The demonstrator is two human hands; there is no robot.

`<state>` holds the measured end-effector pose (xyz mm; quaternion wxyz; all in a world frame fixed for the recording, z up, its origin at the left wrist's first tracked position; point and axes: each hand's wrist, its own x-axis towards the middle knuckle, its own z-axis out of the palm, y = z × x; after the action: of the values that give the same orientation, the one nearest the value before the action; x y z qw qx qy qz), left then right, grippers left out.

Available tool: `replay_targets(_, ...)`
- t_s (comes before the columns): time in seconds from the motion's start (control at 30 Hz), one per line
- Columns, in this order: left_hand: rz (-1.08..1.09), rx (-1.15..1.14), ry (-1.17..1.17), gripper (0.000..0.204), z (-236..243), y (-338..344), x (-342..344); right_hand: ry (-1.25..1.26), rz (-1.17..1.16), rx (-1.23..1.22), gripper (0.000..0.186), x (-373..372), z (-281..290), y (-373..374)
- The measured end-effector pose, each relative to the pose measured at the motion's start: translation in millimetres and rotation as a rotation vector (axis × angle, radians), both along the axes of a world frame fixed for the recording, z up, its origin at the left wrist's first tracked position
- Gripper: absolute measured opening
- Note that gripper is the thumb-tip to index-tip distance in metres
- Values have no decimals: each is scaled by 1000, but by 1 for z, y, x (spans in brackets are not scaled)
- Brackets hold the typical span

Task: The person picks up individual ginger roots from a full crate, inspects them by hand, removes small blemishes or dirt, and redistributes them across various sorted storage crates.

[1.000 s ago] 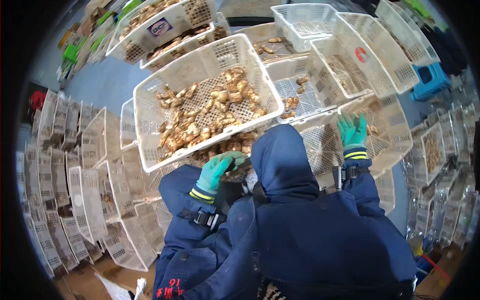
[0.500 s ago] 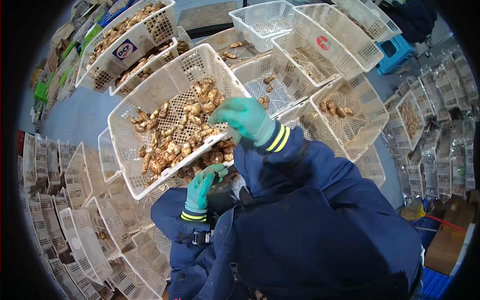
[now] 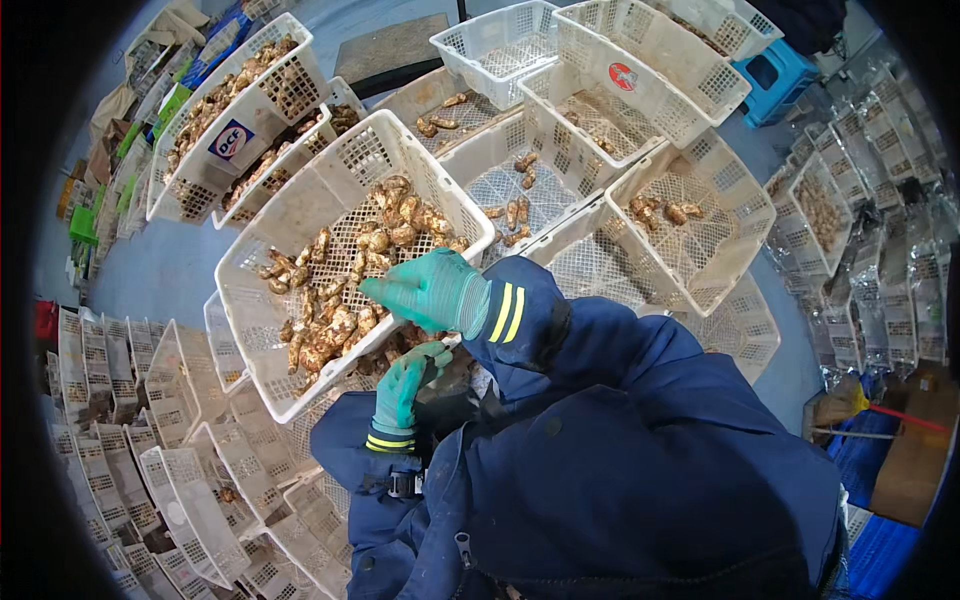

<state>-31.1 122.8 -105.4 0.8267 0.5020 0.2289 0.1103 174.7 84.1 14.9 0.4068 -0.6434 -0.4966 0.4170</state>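
R hand held over near rim of white crate, prob. set close for reach; mushrooms heaped inside. L hand held below. Fingers bent; grasp can't be told.

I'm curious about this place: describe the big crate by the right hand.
The white crate, apparently plastic, is open-topped and rectangular, with latticed walls and floor and a thick rim. It sits askew, left of picture centre, brownish mushrooms loose inside. The right hand overlaps its near rim; contact is unclear.
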Motion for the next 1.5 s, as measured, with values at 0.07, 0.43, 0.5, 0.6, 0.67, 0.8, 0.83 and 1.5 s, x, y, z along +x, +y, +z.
replay_targets(0.07, -11, 22, 5, 54, 2, -2, 8, -47, 45, 117, 45, 4, -30, 5)
replay_targets(0.43, 9, 176, 58, 51, 2, -6, 9, -18, 40, 330, 28, 12, -34, -5)
replay_targets(0.5, 24, 138, 62, 50, 3, -7, 11, 101, 84, 144, 28, 19, -32, -10)
replay_targets(0.6, 39, 34, 66, 47, -1, -2, 10, -414, 57, 510, 23, 29, -46, -7)
replay_targets(0.67, 31, 102, 60, 42, 14, -6, 14, -357, 6, 493, 27, 33, -39, -2)
replay_targets(0.8, 15, 67, 34, 41, 17, -7, 17, -35, -188, 11, 29, 52, -1, 12)
replay_targets(0.83, 18, 79, 4, 41, 6, -7, 14, -70, -185, 45, 28, 61, -4, 24)
replay_targets(1.5, 74, -22, -316, 33, -5, -7, -3, -1155, 500, -577, 43, 58, -93, 198)
